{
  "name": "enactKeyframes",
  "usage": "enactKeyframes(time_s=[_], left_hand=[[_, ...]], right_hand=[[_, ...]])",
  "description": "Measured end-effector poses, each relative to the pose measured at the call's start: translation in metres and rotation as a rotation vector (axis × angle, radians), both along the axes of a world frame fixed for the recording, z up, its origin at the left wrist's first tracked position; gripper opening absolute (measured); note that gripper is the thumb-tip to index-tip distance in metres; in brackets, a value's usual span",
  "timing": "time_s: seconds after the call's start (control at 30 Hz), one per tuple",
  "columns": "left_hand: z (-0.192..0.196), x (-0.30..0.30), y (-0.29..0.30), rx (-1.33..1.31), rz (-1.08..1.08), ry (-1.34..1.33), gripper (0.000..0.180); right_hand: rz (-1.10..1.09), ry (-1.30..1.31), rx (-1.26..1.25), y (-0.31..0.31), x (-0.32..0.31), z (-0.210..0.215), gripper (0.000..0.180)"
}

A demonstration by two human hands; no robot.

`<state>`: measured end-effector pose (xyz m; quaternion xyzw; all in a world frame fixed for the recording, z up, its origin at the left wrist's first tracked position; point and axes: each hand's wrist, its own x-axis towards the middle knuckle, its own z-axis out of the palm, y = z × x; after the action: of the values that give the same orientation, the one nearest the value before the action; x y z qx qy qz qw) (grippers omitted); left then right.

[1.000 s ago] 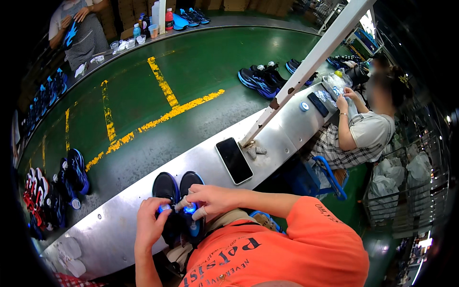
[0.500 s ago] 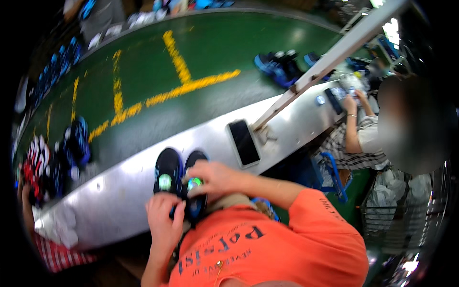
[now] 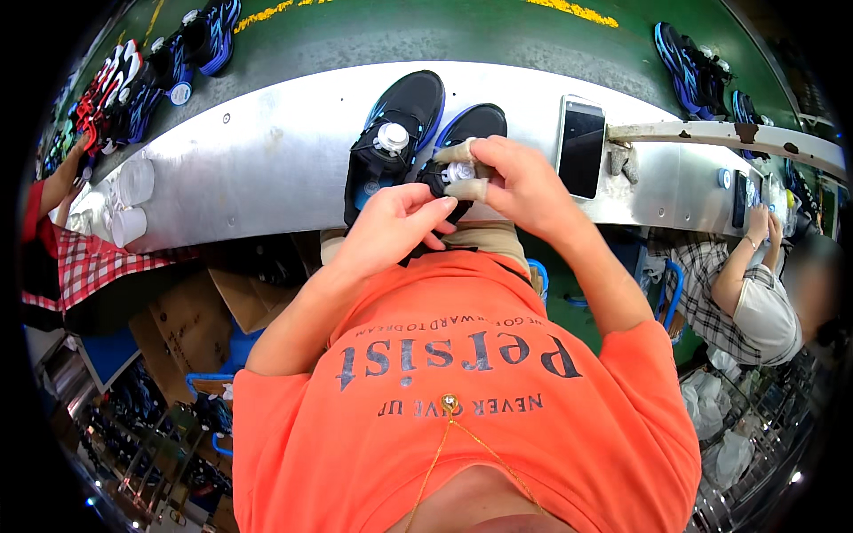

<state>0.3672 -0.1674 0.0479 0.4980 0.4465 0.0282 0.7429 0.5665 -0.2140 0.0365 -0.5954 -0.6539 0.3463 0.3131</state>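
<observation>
A pair of black shoes with blue-purple soles stands on the metal bench, toes pointing away from me. The left shoe (image 3: 410, 105) carries a round white dial (image 3: 392, 138) on its tongue. On the right shoe (image 3: 480, 123), my right hand (image 3: 524, 182) has thumb and forefinger, both in beige finger covers, around a clear-and-white dial (image 3: 458, 172). My left hand (image 3: 393, 222) is at that shoe's near left side, fingers curled and thumb close to them. Whether something thin lies between those fingertips I cannot make out.
The long metal bench (image 3: 267, 133) also bears a phone (image 3: 582, 147), beige finger covers (image 3: 624, 163) and, at left, clear plastic cups (image 3: 133, 182). A white metal bar (image 3: 711, 133) crosses at right. Co-workers sit at both ends. More shoes (image 3: 213, 35) stand beyond the bench.
The view has swung round and levelled. My left hand has shifted from between the shoes to the right shoe's near side. My right-hand fingers now sit around the dial, which shows white instead of green.
</observation>
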Motion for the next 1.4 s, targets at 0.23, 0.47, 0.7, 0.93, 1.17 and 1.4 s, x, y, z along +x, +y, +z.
enactKeyframes(time_s=[0.23,0.47,0.7,0.93,1.17,1.4], left_hand=[[-0.005,0.01,-0.012,-0.197,0.198,-0.186,0.024],[-0.006,0.021,-0.02,-0.154,0.25,-0.132,0.023],[-0.008,0.028,-0.027,-0.151,0.293,-0.144,0.023],[-0.011,0.029,-0.025,-0.198,0.305,-0.153,0.023],[-0.014,0.035,-0.03,-0.229,0.34,-0.172,0.024],[-0.02,0.037,-0.035,-0.221,0.402,-0.218,0.024]], right_hand=[[0.026,0.141,-0.04,-0.001,0.009,0.004,0.034],[-0.08,-0.007,-0.018,-0.008,0.003,-0.002,0.036],[-0.079,0.006,0.01,-0.009,0.005,-0.009,0.036],[0.057,0.121,-0.027,0.0,0.023,-0.01,0.037],[-0.152,0.059,-0.112,-0.011,0.003,-0.004,0.037],[-0.093,0.083,-0.063,-0.005,0.01,-0.005,0.036]])
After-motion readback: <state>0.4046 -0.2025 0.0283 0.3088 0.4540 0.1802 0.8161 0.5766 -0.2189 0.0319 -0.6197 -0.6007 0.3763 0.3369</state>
